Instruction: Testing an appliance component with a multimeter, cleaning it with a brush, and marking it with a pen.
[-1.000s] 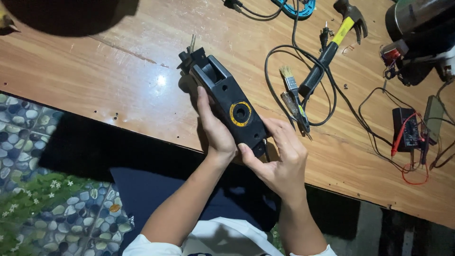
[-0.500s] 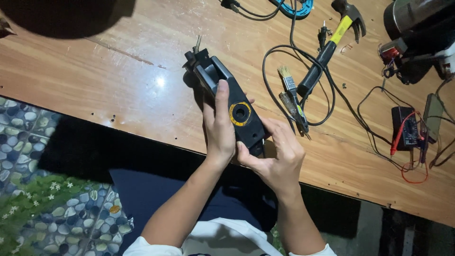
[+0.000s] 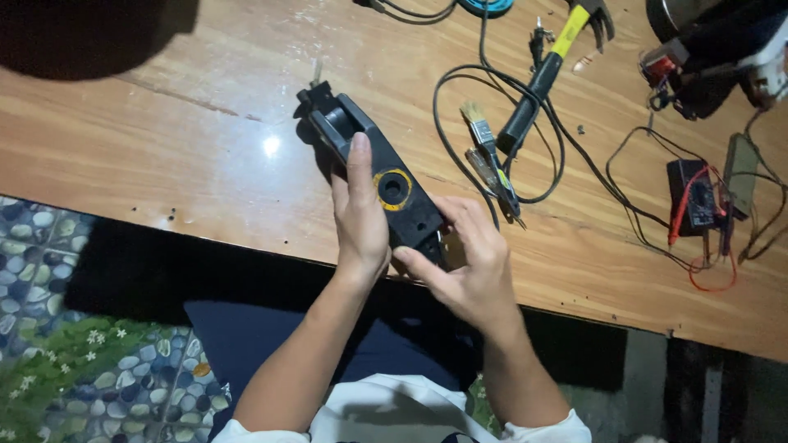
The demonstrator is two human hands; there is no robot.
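A long black plastic tool housing (image 3: 386, 184) with a yellow ring around a hole lies slanted on the wooden table (image 3: 164, 139). A short metal pin sticks out of its far end. My left hand (image 3: 359, 215) grips the housing along its left side, one finger stretched up over the top. My right hand (image 3: 464, 262) holds the near end, fingers curled around the lower right corner, where something small and pale shows under the fingertips.
To the right lie a small paintbrush (image 3: 478, 127), a screwdriver (image 3: 495, 182), a black-and-yellow hammer (image 3: 546, 70) and looped black cable (image 3: 525, 107). Further right sit a small black box with red wires (image 3: 694, 201) and a dark power tool (image 3: 714, 57). The table's near edge runs above my lap.
My left hand has slid up along the housing, its finger now extended toward the far end. The housing stays in about the same place. My right hand stays on the near end.
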